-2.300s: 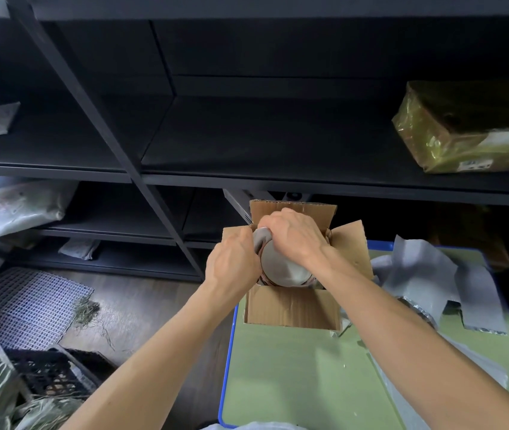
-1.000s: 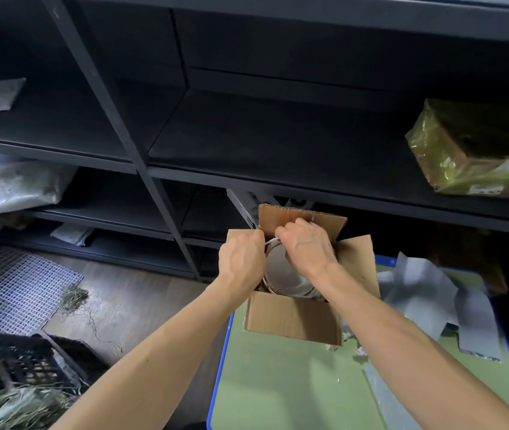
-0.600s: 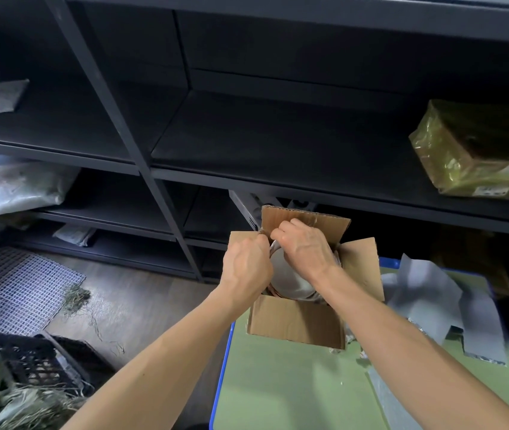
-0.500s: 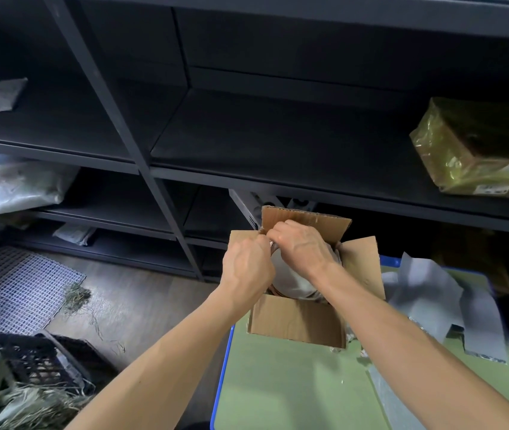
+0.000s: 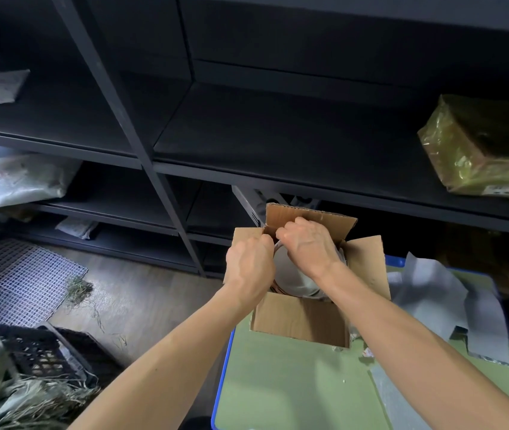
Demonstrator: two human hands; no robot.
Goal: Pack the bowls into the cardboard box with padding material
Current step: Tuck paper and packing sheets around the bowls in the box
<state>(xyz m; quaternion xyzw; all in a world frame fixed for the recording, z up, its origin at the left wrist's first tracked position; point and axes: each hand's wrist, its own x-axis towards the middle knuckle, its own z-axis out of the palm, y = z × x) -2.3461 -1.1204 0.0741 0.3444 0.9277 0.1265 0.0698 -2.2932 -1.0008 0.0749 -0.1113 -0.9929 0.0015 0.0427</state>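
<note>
Two bare forearms reach forward from the bottom edge, over a green tabletop with a blue rim (image 5: pixel 278 386). At the table's far left corner sits an open brown cardboard box (image 5: pixel 299 319), with all four flaps standing up or folded outward.

Inside the box lies a pale grey round bowl (image 5: pixel 292 276). It is tipped so its curved face shows toward the viewer, and it fills most of the opening. Thin brownish edges show beneath it, perhaps more bowls, though this is too hidden to be sure.

Both hands meet at the bowl's far left rim, knuckles almost touching. The left hand (image 5: pixel 248 268) comes in over the box's left flap, and the right hand (image 5: pixel 309 246) crosses above the bowl. The fingers of each are curled tight and pinch at that rim. Whether they grip the bare edge or a thin wrap over it cannot be told. The hold is on the far side of the bowl, so any settling move would likely press down and away from the body.

To the right of the box, loose grey padding sheets (image 5: pixel 427 283) lie crumpled on the table, nearer to the right hand.

Beyond stands black metal shelving (image 5: pixel 247 135). A parcel wrapped in yellowish tape (image 5: pixel 479 150) sits on its right shelf.
</note>
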